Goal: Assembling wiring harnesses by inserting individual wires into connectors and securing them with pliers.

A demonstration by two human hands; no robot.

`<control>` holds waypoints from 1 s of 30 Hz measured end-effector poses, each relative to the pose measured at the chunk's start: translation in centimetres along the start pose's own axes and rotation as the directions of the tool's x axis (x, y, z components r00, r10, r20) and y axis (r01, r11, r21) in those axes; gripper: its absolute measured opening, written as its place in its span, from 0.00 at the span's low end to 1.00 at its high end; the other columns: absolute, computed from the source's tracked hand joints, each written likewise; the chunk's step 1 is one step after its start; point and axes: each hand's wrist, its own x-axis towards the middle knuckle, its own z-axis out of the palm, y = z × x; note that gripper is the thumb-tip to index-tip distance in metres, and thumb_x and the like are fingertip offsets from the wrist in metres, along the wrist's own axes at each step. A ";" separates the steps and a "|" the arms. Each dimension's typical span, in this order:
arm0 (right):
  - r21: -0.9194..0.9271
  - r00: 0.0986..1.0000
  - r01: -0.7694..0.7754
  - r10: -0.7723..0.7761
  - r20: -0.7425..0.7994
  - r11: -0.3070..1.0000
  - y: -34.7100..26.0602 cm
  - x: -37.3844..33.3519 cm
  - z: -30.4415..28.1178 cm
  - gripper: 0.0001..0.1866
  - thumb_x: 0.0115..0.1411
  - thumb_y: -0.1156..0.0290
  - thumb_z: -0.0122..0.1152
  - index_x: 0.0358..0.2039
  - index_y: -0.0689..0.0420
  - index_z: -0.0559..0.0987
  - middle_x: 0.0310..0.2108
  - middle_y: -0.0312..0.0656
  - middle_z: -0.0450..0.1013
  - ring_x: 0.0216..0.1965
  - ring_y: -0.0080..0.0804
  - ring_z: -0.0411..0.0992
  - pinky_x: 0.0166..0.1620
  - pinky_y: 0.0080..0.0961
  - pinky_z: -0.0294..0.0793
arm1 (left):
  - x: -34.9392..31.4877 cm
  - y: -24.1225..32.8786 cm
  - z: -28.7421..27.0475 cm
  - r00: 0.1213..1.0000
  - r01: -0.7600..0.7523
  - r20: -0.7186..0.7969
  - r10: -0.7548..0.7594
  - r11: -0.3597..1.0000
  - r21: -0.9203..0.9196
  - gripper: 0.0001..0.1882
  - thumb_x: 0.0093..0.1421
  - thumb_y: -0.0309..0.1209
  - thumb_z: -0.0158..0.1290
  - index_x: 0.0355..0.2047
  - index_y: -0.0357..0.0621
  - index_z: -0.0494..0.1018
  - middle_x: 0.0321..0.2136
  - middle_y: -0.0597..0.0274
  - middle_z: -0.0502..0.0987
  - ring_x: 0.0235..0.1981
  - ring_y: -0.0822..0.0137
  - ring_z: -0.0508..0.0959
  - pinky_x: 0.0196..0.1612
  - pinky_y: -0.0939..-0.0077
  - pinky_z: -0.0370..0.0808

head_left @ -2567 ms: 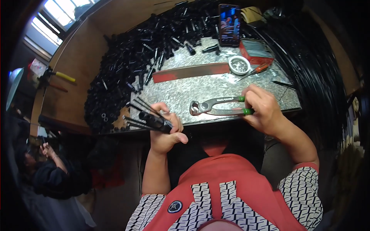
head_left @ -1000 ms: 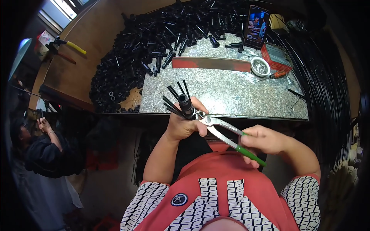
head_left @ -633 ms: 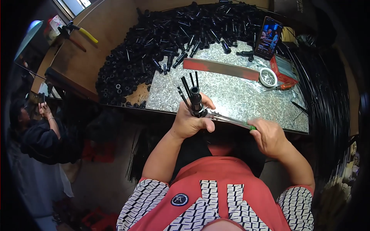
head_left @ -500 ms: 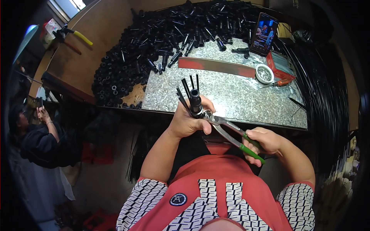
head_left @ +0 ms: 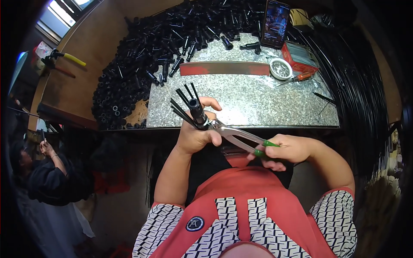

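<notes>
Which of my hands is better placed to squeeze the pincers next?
Right, most likely: your right hand grips the green handles of the pincers, while your left hand holds the black tube and thin black strips.

Black tubular part (head_left: 197,112): held in the left hand (head_left: 193,136), tilted, open end toward 11 o'clock; thin black rods (head_left: 182,96) fan out alongside toward 10 to 11 o'clock. Metal pincers (head_left: 234,130): head at the part's lower end, handles apart, green grips (head_left: 259,153) toward 4 o'clock in the right hand (head_left: 289,148).
</notes>
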 end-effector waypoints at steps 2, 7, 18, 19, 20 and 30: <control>-0.160 0.998 0.040 -0.047 -0.036 0.986 -0.9 -0.4 -0.2 0.22 0.67 0.54 0.48 0.50 0.60 0.72 0.26 0.32 0.67 0.25 0.18 0.64 0.28 0.21 0.67 | 0.1 0.3 0.3 1.000 -0.015 0.000 0.015 0.999 0.048 0.33 0.28 0.57 0.69 0.17 0.39 0.71 0.37 0.64 0.71 0.35 0.72 0.70 0.40 0.73 0.65; -0.798 0.848 0.124 -0.481 -0.223 0.590 -0.5 0.0 -0.4 0.19 0.64 0.56 0.53 0.44 0.60 0.72 0.30 0.46 0.73 0.29 0.42 0.73 0.35 0.35 0.71 | 0.0 -0.4 1.0 0.999 -0.011 -0.033 0.013 0.997 0.076 0.33 0.27 0.53 0.72 0.21 0.39 0.71 0.31 0.67 0.71 0.31 0.75 0.70 0.36 0.77 0.65; -0.837 0.777 -0.072 -0.496 -0.388 0.542 0.4 1.5 1.0 0.14 0.56 0.67 0.65 0.30 0.61 0.69 0.23 0.51 0.69 0.25 0.51 0.71 0.28 0.37 0.68 | -0.1 1.0 2.1 0.995 -0.046 -0.093 0.038 0.995 -0.090 0.44 0.31 0.45 0.73 0.43 0.36 0.62 0.12 0.79 0.63 0.16 0.85 0.64 0.22 0.90 0.57; -0.838 0.777 -0.074 -0.496 -0.389 0.541 0.4 1.3 1.0 0.14 0.56 0.67 0.65 0.30 0.61 0.69 0.23 0.51 0.69 0.25 0.51 0.71 0.28 0.37 0.68 | -0.1 1.1 2.0 0.996 -0.049 -0.085 0.038 0.990 -0.133 0.45 0.30 0.46 0.73 0.43 0.36 0.62 0.12 0.79 0.62 0.16 0.85 0.64 0.22 0.90 0.57; -0.892 0.724 -0.098 -0.584 -0.368 0.440 0.3 1.0 1.0 0.14 0.53 0.68 0.66 0.30 0.60 0.70 0.23 0.50 0.69 0.26 0.50 0.71 0.28 0.38 0.68 | -0.2 1.1 1.8 0.996 -0.049 -0.087 0.038 0.990 -0.133 0.45 0.30 0.46 0.73 0.43 0.36 0.62 0.12 0.79 0.62 0.16 0.85 0.64 0.22 0.90 0.57; -0.906 0.597 -0.419 -0.770 -0.226 -0.060 -1.7 -2.3 2.3 0.17 0.48 0.64 0.67 0.34 0.58 0.72 0.25 0.43 0.67 0.25 0.42 0.71 0.27 0.35 0.70 | -0.1 1.0 1.6 0.992 0.014 0.127 -0.004 0.997 -0.072 0.45 0.28 0.48 0.72 0.41 0.43 0.58 0.17 0.79 0.62 0.20 0.85 0.61 0.24 0.89 0.55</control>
